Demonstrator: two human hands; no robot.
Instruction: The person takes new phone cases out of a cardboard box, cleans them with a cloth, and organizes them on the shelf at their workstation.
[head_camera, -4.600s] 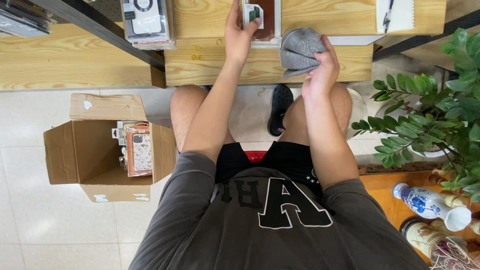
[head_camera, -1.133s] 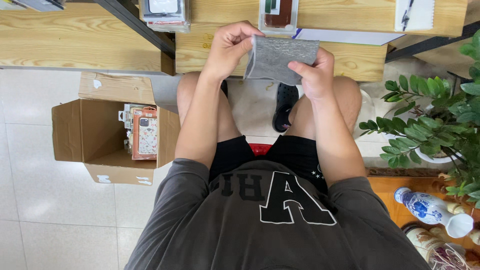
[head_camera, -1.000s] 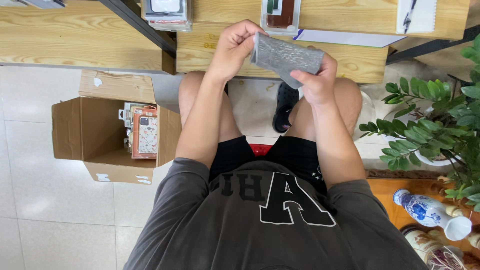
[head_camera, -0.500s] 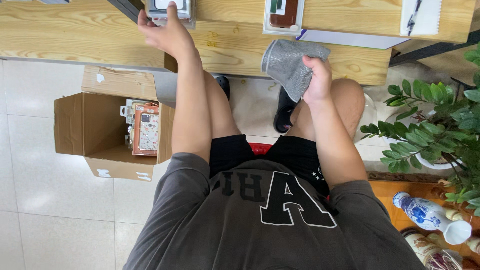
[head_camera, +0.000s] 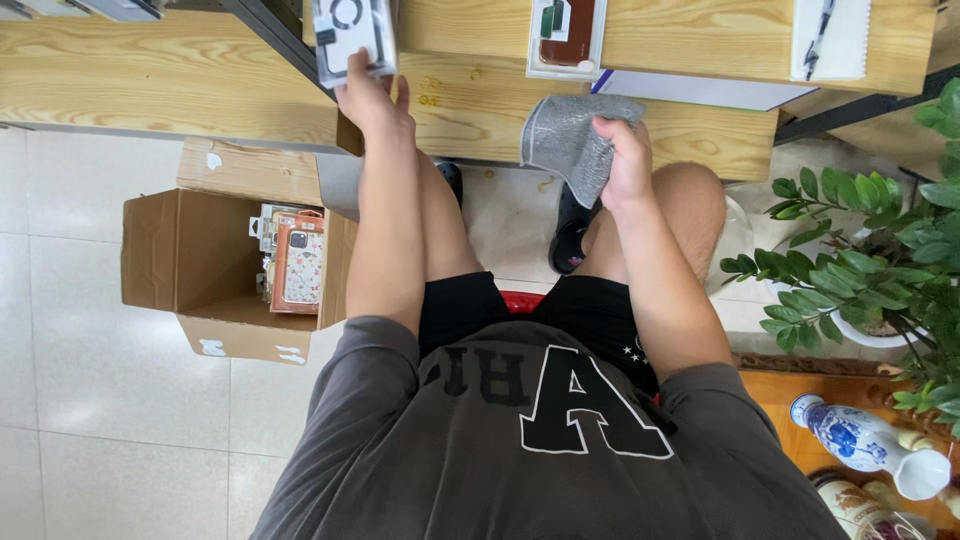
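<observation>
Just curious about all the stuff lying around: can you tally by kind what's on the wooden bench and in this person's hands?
Clear packaged phone cases: 2, one under the left hand at, one brown at
Grey cloths: 1, held in the right hand
White notepads with a pen: 1
White flat sheets: 1
Total: 5

Grey lettered tee, seemingly black shorts.

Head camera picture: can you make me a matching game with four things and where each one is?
Things:
1. soft grey cloth pouch
2. clear plastic phone-case package
3. open brown cardboard box
4. blue-and-white china vase

Places:
A. on the tiled floor
B. in the right hand
C. lying at bottom right
D. at the left hand

Pairs: 1-B, 2-D, 3-A, 4-C
</observation>
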